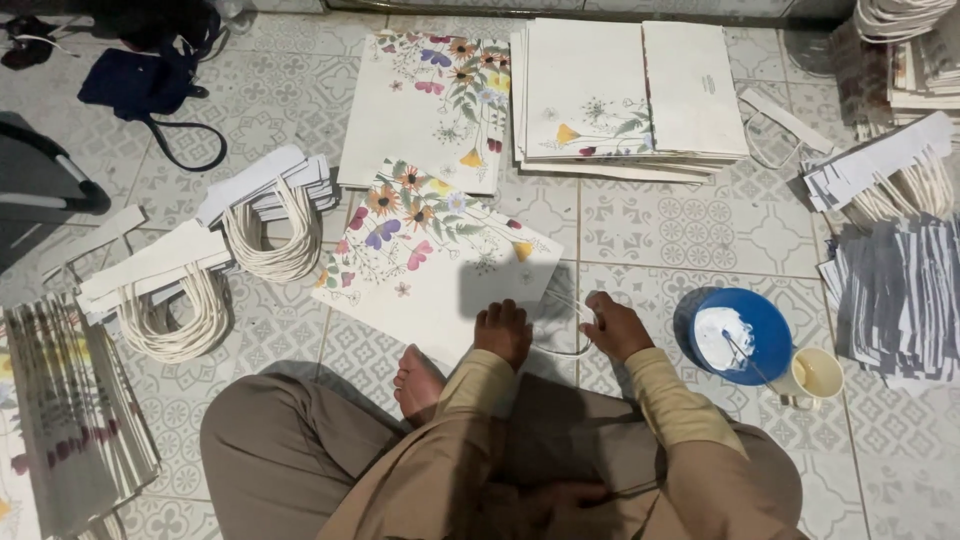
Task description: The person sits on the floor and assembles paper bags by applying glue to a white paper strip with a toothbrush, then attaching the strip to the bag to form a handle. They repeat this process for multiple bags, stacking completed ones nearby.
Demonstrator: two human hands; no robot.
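Head view: both your hands are at the near edge of the flat white paper bag with flower print (pixel 430 262), lying on the tiled floor (pixel 680 230).
Your left hand (pixel 503 331) presses it, fingers curled; your right hand (pixel 613 326) pinches a thin white cord handle (pixel 562 318). A blue glue plate (pixel 765 325) stands nearby.

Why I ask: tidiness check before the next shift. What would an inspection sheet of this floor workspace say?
Surface: patterned grey tiled floor.
Job's things: floral paper sheet lying flat; white cord loop at its near edge.
Clutter: stacked sheets, bundles of cord handles, blue plate with white paste, cup.
Grippers: left hand rests on the sheet's near edge; right hand holds the cord loop.
Cables: nothing seen.
Surroundings: dark bag with a strap at far left; grey paper pieces piled at right.
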